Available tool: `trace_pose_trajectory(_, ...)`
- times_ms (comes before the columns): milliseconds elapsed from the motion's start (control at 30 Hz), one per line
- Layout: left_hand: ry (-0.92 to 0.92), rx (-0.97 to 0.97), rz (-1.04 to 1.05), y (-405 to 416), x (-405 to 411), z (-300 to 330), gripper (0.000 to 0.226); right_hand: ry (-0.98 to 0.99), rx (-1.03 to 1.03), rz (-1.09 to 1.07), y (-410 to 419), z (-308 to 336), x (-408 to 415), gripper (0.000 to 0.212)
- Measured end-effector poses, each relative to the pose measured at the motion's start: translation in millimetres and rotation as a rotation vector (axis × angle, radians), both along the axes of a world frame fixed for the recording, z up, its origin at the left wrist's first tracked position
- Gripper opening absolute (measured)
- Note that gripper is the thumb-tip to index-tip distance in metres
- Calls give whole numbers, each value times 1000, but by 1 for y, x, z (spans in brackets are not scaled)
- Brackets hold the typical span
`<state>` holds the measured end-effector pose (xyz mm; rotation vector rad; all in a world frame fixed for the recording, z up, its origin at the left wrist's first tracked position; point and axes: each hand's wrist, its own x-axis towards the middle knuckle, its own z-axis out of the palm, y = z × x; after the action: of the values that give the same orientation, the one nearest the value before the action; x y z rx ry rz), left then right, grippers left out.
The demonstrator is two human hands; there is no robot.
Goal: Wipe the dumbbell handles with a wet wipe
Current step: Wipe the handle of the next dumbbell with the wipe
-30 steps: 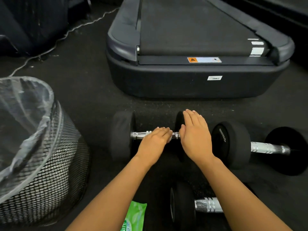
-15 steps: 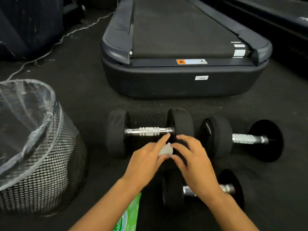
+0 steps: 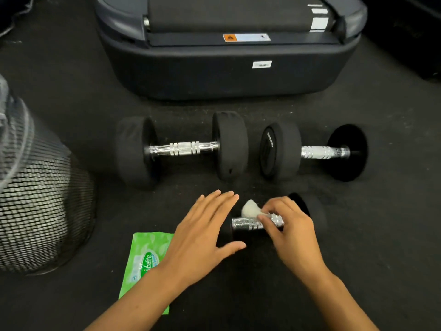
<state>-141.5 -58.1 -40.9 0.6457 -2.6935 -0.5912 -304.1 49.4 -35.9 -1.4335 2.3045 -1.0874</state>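
Observation:
Three black dumbbells with chrome handles lie on the dark floor. The far left dumbbell (image 3: pixel 182 149) and the far right dumbbell (image 3: pixel 312 152) lie side by side, untouched. The near dumbbell (image 3: pixel 250 224) lies under my hands. My right hand (image 3: pixel 290 231) pinches a crumpled white wet wipe (image 3: pixel 249 209) against its chrome handle. My left hand (image 3: pixel 206 231) lies flat with straight fingers on that dumbbell's left weight, which it mostly hides.
A green pack of wet wipes (image 3: pixel 145 261) lies on the floor under my left forearm. A black mesh bin (image 3: pixel 40 206) with a plastic liner stands at the left. A treadmill's end (image 3: pixel 226 60) sits behind the dumbbells.
Both hands left the far left dumbbell and came back to the near one. The wipe passed from my left hand to my right, which now holds it on the near handle.

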Motion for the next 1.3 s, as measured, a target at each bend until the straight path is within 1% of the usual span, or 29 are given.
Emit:
trace_pose_trajectory(67,-44,-27,3,3,-4,-8,79,6,53,-19,5,-9,-1,18)
trace_pose_trajectory(100,-67,-41,5,3,-5,-11,79,52,70,-9,6,-13,-1,22)
trace_pose_trajectory(200,-133,-45,7,2,-7,-19,82,296,162,72,8,-25,0,41)
trace_pose_trajectory(267,-174,-21,8,1,-7,-25,84,364,199,97,10,-29,-1,39)
trace_pose_trajectory(333,-199,13,11,1,-6,-30,84,393,194,124,11,-32,1,29)
trace_pose_trajectory(400,-205,24,2,0,-5,-32,85,373,170,164,9,-35,3,21)
trace_pose_trajectory(467,-206,24,-11,0,-4,-32,89,302,166,181,1,-36,4,18)
trace_pose_trajectory(533,-198,22,-13,-1,-5,-32,91,239,195,170,-8,-36,5,24)
trace_pose_trajectory(633,-184,45,-11,-4,-7,-33,91,238,233,153,-18,-38,8,39)
trace_pose_trajectory(733,-127,88,-15,-6,-9,-32,94,250,238,139,-16,-43,14,39)
trace_pose_trajectory(800,-92,163,4,-5,-8,-31,98,314,205,164,-7,-47,13,39)
trace_pose_trajectory(867,-62,164,6,-3,-7,-33,94,354,168,172,-6,-48,9,32)
trace_pose_trajectory(967,-47,131,-5,0,-5,-39,88,279,196,140,-27,-44,9,6)
trace_pose_trajectory(1033,-36,145,-7,-1,-5,-40,88,215,251,186,-35,-43,14,8)
trace_pose_trajectory(1133,-22,147,-7,-3,-6,-37,88,206,267,250,-25,-46,9,19)
trace_pose_trajectory(1300,-29,133,-5,0,-6,-36,88,153,342,213,-39,-37,5,11)
